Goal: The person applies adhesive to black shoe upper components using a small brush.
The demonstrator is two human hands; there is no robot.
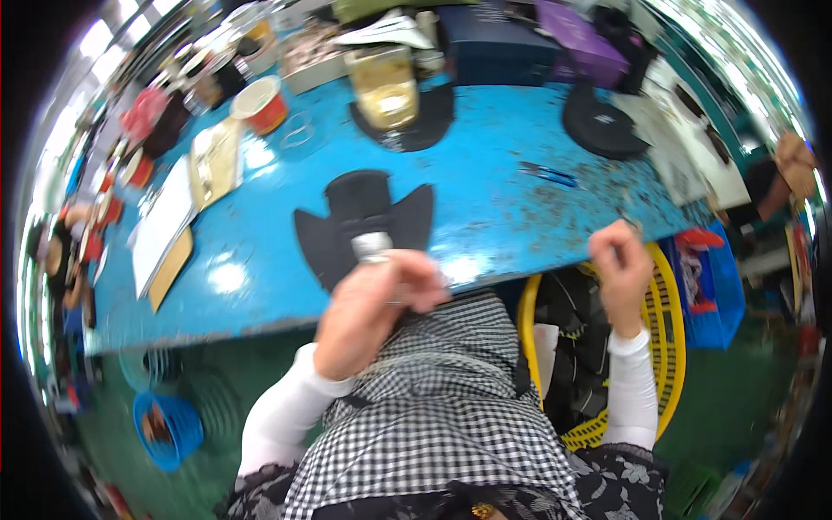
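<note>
A flat black piece (360,212) with a rounded middle flap and two side wings lies on the blue table, a small white patch (371,243) at its lower middle. My left hand (373,303) is over its near edge, blurred by motion, so I cannot make out whether it grips anything. At the table's front edge on the right, my right hand (622,267) is raised with its fingers curled together. Something small may be at its fingertips, too unclear to name. Below it stands a yellow basket (666,347) with black pieces (576,373) inside.
Blue-handled snips (548,174) lie among dark scraps on the table (485,217). Farther back are black pieces (598,126), a yellowish container (386,91), a red-and-white tub (260,106) and boxes (503,52). Papers (165,230) lie left; a blue crate (715,290) stands right.
</note>
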